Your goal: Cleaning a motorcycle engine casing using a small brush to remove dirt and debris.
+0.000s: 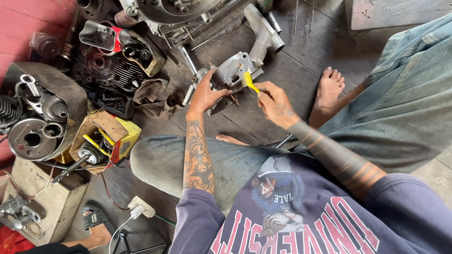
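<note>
Grey metal engine part (235, 70) lies on the floor, steadied by the left hand (203, 95) at its left edge, while the right hand (273, 101) pinches a yellow brush (250, 81) against its right face.

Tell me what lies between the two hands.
In the head view, the grey metal engine part and the yellow brush lie between them: the left hand grips the part, the right hand holds the brush.

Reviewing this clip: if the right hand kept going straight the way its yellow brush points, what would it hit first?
The right hand holds a yellow brush aimed up-left. Its tip already looks to be at the grey metal engine part that the left hand steadies, so that part comes first; exact contact is hard to judge.
</note>
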